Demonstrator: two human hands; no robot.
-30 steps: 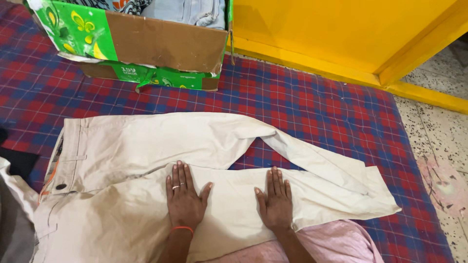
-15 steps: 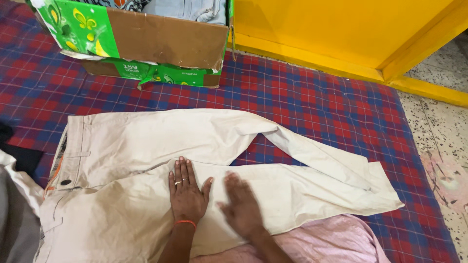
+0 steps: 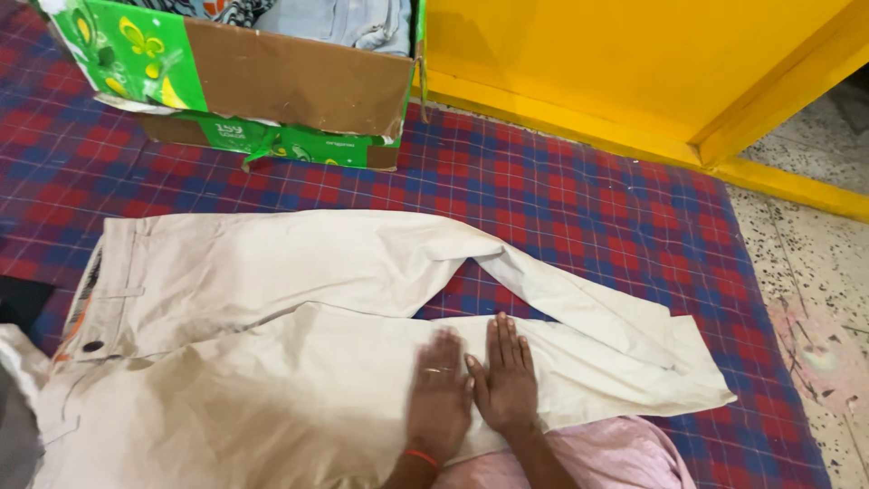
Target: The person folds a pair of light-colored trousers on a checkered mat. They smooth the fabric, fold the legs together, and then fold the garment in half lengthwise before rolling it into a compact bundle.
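Both hands are lying flat side by side on the near leg of the beige trousers (image 3: 272, 299), the left hand (image 3: 441, 401) blurred, the right hand (image 3: 507, 380) with fingers spread, gripping nothing. The trousers are lying across a plaid blanket (image 3: 588, 199); beyond, a cardboard box (image 3: 299, 81) of clothes is sitting, its top cut off.

A home floor: checked bedsheet (image 3: 588, 199), cardboard box of clothes (image 3: 299, 81), yellow wall (image 3: 588, 54).
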